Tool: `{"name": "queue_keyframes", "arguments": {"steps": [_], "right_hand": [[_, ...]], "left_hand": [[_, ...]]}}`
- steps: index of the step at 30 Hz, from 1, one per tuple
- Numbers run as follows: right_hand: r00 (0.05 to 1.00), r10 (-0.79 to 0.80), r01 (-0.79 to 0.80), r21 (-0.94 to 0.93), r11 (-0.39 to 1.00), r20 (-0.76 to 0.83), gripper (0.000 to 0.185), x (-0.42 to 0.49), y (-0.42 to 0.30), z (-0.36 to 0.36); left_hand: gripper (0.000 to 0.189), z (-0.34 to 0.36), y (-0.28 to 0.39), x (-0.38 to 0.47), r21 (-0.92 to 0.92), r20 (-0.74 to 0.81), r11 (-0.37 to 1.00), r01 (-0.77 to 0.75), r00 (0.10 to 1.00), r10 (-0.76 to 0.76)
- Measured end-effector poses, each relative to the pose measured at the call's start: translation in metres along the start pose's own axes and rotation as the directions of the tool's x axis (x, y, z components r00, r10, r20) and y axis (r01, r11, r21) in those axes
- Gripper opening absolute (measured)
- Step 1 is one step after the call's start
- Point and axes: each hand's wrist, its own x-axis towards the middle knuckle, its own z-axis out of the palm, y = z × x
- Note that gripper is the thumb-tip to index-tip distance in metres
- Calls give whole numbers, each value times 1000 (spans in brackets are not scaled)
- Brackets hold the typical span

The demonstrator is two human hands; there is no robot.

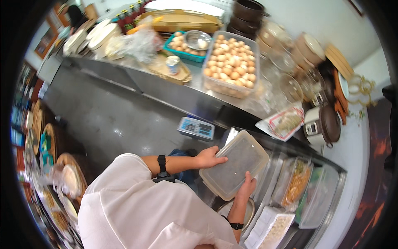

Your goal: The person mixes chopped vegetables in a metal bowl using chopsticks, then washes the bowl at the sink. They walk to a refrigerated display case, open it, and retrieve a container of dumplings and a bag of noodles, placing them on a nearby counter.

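A rectangular translucent plastic lid (238, 163) is held tilted between my two hands; I cannot tell whether a box is attached beneath it. My left hand (212, 157) grips its near upper edge, thumb lying on top. At the lower right edge, my right hand (246, 186) holds it with the thumb up. Below the right forearm shows part of a round metal pan (248, 214). Beyond my hands, a steel-rimmed unit holds a clear container of orange and green food (295, 185), a translucent plastic box (321, 199) and a white tray of pale pieces (276, 230).
A digital scale (197, 128) stands left of the lid. The steel counter (124, 67) carries a plastic box of eggs (230, 62), a teal egg basket (189, 56), glass bowls (290, 87), a food packet (284, 123) and an electric cooker (321, 124). Another person (76, 15) is far off.
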Motion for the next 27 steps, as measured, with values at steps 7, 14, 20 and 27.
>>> {"name": "queue_keyframes", "arguments": {"steps": [7,14,20,27], "right_hand": [[944,-51,112,-172,979,325,33,-36,3,96],[838,-21,119,-145,982,545,41,-119,10,215],[618,34,184,-186,965,785,37,-231,40,344],[329,125,297,-228,927,936,38,-377,81,485]], "left_hand": [[59,-86,-60,-80,-177,-279,982,60,954,-108],[58,-167,-133,-168,-300,-531,953,48,821,-208],[63,-254,-220,-282,-451,-663,892,42,653,-366],[63,-329,-312,-405,-588,-756,809,-19,368,-541]]}}
